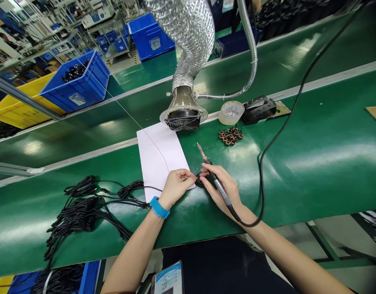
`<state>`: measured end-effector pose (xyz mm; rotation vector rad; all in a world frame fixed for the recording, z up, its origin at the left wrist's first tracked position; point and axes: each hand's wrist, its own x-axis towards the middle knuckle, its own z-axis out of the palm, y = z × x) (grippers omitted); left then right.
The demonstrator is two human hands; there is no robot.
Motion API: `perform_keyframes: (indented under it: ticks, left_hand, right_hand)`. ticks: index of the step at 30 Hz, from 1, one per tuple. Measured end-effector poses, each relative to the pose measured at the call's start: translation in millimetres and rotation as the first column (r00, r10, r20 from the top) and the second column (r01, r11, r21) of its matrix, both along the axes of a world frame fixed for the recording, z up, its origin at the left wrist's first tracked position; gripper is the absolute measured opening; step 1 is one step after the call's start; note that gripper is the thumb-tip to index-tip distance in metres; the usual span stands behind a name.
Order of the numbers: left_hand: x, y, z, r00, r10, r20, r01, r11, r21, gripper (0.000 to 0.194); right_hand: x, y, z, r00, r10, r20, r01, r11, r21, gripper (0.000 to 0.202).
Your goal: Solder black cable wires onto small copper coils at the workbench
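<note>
My right hand (223, 188) is closed around a soldering iron (221, 188), its tip pointing up and away over the green bench. The fingertips of that hand touch a small round black part (199, 181) lying on the bench. At the part's left edge, my left hand (178, 184) is closed in a pinch. A thin solder wire (139, 124) comes down from the upper left into my left hand; whatever else its fingers hold is hidden. Under the left hand lies a white sheet (159, 153), and a black cable (153, 188) passes toward the left wrist.
Bundled black cables (84, 208) lie at left. A fume extractor nozzle (184, 114) hangs above the sheet. Behind my right hand are small copper-coloured parts (231, 135), a round tub (231, 112) and a black iron holder (259, 108). The iron's cord (263, 175) loops at right.
</note>
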<state>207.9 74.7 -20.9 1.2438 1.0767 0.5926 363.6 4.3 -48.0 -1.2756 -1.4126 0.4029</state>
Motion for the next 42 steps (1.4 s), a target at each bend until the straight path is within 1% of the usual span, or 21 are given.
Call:
perform_keyframes:
  ticks: [3, 6, 9, 13, 17, 20, 24, 27, 29, 32, 34, 36, 38, 42]
  left_hand:
    - [-2, -1, 0.1, 1.000, -0.025, -0.002, 0.025, 1.000, -0.005, 0.013]
    - [-4, -1, -0.9, 0.999, -0.049, 0.009, 0.049, 0.999, -0.011, 0.016]
    - [-5, -1, -0.6, 0.998, -0.066, 0.020, 0.066, 0.997, -0.029, 0.019]
    - [-6, 0, 3.8, 0.996, -0.091, 0.013, 0.091, 0.993, -0.077, 0.023]
    - [-6, 0, 7.8, 0.995, -0.097, 0.031, 0.100, 0.988, -0.116, 0.026]
    - [-5, -1, 7.0, 0.996, -0.086, 0.036, 0.090, 0.988, -0.128, 0.025]
    - [-3, -2, 1.0, 0.999, -0.025, 0.041, 0.028, 0.995, -0.093, 0.020]
    - [-2, -2, -3.2, 0.999, 0.016, 0.030, -0.014, 0.999, -0.048, 0.016]
    - [-1, -2, -4.2, 1.000, 0.030, 0.009, -0.030, 0.999, -0.039, 0.015]
    - [0, -1, -3.9, 0.999, 0.044, -0.015, -0.044, 0.998, -0.047, 0.016]
    - [0, -2, -3.4, 0.999, 0.045, -0.029, -0.047, 0.998, -0.050, 0.017]
    - [0, -2, -3.2, 0.998, 0.042, -0.037, -0.043, 0.998, -0.046, 0.017]
    - [0, -2, -3.2, 0.998, 0.039, -0.040, -0.041, 0.998, -0.037, 0.016]
    - [0, -2, -2.0, 0.998, 0.039, -0.042, -0.040, 0.999, -0.030, 0.014]
  right_hand:
    - [-1, 2, -2.4, 0.997, 0.064, 0.033, -0.064, 0.998, 0.000, 0.047]
    - [-3, 2, -5.1, 0.995, 0.080, 0.065, -0.081, 0.997, 0.000, 0.050]
    - [-4, 2, -5.4, 0.993, 0.066, 0.102, -0.070, 0.997, 0.040, 0.051]
    - [-5, 2, -3.2, 0.989, 0.025, 0.144, -0.040, 0.994, 0.103, 0.052]
    - [-6, 1, -2.2, 0.987, 0.004, 0.161, -0.024, 0.992, 0.123, 0.055]
    - [-7, 0, -2.7, 0.983, -0.002, 0.185, -0.024, 0.990, 0.139, 0.055]
    - [-9, -2, -2.7, 0.978, -0.006, 0.206, -0.027, 0.988, 0.155, 0.054]
    - [-8, -5, -2.4, 0.990, -0.026, 0.140, 0.006, 0.990, 0.142, 0.053]
    - [-5, -10, -3.2, 0.995, -0.091, 0.049, 0.084, 0.988, 0.128, 0.048]
    - [1, -21, -7.0, 0.970, -0.208, -0.127, 0.216, 0.975, 0.052, 0.035]
    - [5, -29, -10.3, 0.943, -0.233, -0.239, 0.241, 0.970, 0.008, 0.025]
    - [8, -34, -12.8, 0.924, -0.224, -0.309, 0.240, 0.971, 0.015, 0.018]
    - [9, -37, -14.1, 0.919, -0.217, -0.330, 0.244, 0.969, 0.042, 0.016]
    - [8, -38, -15.4, 0.937, -0.224, -0.267, 0.252, 0.965, 0.074, 0.015]
